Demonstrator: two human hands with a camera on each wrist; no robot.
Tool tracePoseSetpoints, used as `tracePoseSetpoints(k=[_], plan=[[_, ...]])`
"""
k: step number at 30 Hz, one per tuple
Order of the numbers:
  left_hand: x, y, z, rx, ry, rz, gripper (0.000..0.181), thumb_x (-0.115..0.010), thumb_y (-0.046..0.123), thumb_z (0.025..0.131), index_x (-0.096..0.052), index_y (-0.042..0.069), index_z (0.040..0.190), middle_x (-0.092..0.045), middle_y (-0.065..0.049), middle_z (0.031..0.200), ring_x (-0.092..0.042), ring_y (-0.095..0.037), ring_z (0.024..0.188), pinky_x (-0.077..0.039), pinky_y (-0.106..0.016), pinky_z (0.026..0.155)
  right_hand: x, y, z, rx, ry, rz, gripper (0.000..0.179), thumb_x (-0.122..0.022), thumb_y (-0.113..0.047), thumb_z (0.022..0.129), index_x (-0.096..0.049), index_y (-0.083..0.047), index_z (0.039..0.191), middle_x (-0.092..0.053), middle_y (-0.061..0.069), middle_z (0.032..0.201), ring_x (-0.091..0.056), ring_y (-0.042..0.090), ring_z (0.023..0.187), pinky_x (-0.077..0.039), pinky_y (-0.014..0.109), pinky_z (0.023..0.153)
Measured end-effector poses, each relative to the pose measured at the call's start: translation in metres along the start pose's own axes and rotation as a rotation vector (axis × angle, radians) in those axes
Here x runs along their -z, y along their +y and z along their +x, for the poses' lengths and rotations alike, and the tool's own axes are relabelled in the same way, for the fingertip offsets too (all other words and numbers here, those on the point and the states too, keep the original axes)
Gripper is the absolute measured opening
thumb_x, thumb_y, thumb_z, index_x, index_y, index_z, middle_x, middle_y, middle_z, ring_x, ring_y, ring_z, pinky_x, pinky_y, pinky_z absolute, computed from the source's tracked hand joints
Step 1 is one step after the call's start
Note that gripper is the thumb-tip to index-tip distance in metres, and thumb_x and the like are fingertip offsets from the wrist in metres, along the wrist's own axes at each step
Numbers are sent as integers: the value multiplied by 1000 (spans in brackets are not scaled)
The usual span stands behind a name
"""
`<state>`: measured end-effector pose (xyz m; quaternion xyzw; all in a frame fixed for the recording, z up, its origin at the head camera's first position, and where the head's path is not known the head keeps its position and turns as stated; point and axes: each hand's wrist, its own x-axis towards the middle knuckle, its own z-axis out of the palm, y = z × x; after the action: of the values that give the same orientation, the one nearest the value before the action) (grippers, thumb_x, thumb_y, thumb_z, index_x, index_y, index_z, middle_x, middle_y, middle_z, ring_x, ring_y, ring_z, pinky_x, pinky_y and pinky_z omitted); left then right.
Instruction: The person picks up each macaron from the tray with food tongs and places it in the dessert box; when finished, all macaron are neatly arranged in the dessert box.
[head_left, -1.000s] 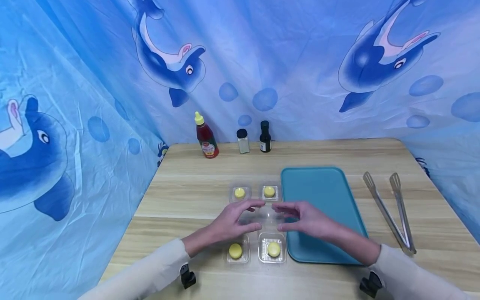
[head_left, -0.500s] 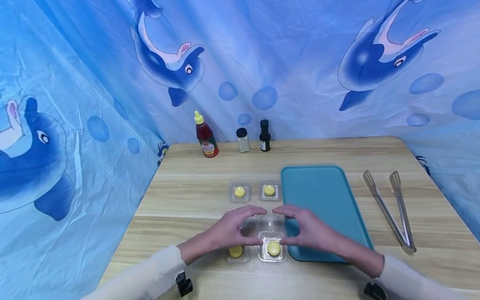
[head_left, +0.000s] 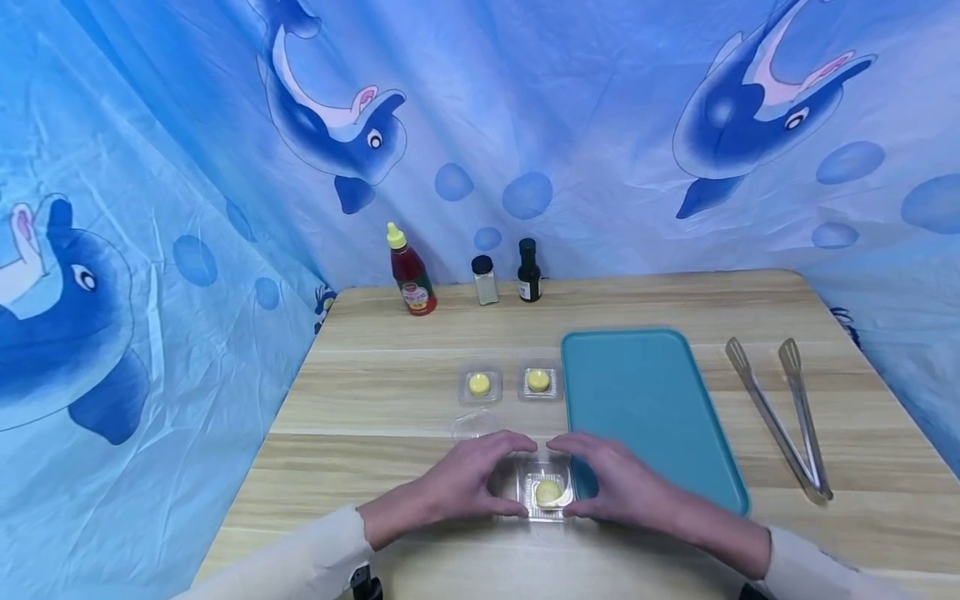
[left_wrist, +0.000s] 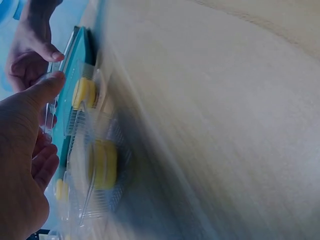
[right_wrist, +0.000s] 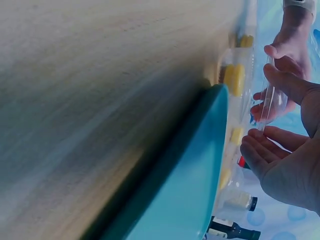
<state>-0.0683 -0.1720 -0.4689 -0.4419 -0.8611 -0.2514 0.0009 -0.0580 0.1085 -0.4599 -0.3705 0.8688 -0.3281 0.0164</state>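
Note:
My left hand (head_left: 480, 479) and right hand (head_left: 611, 479) pinch opposite edges of a clear plastic lid (right_wrist: 267, 102), held between curved fingers and thumbs. In the head view it is over the near right clear box (head_left: 531, 510), which holds a round yellow cake-like piece (head_left: 548, 492). The wrist views show the lid raised above the boxes. Another box with a yellow piece (left_wrist: 104, 164) appears below my left hand in the left wrist view; in the head view that hand hides it. Its clear lid (head_left: 476, 423) stands just behind.
Two more clear boxes with yellow pieces (head_left: 479, 384) (head_left: 537, 381) sit farther back. A teal tray (head_left: 645, 400) lies right of the boxes, then metal tongs (head_left: 776, 425). A red sauce bottle (head_left: 413, 279), a shaker jar (head_left: 486, 282) and a dark bottle (head_left: 529, 273) line the rear edge.
Both hands have moved toward the table's near edge, bringing the clear lid from behind the near right box to over it. The tray, tongs and bottles stay in place.

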Motion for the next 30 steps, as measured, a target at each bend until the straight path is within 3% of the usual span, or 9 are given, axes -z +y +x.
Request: tracePoseSetpoints(k=[8,14,30], plan=[[-3,3,0,52,-37,-51,85,-98,44,74,-57,14,142,-64,4,142,-59,-10,131,-48,-31,113,-4,0,-4,-30,-47,47,81,-101,-18,68,-64,0,139,-69,11,136,-66,32,124,-57,50,105],[-6,4,-1,77,-57,-75,86,-98,45,72,-56,15,140,-63,6,140,-59,-9,128,-49,-31,112,-8,-1,-6,-22,-46,3,84,-101,-20,69,-62,0,140,-67,13,138,-66,32,124,-56,51,106],[-11,5,-1,82,-93,-10,83,-96,49,75,-56,16,139,-64,6,136,-59,-7,125,-51,-29,109,-15,1,-8,14,-36,-51,81,-101,-25,68,-65,3,136,-70,12,133,-68,30,121,-58,48,103]])
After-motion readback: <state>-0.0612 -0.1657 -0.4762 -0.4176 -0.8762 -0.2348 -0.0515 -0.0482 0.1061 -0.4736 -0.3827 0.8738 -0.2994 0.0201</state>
